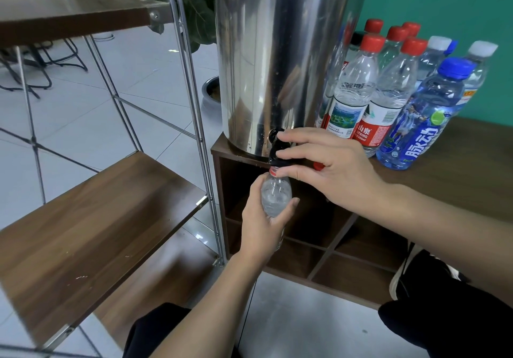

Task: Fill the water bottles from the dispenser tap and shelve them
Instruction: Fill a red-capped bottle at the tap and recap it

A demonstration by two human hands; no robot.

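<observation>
I count one steel dispenser (277, 52) at my twelve o'clock, one uncapped bottle (274, 196), about ten capped bottles (394, 91) at two o'clock, and two wooden shelves (91, 219) at nine o'clock.

Two bare forearms without sleeves, hands without rings, black trousers (444, 327), black shoe with white sole (422, 271)

1. You have one view only, from the camera on your head, so no second view shares the scene.
2. It looks forward and steeply down, with your forearms entering from the bottom edge.
3. It sits close: the dispenser (280, 52) fills the upper centre, the shelf rack (91, 219) the left.
</observation>
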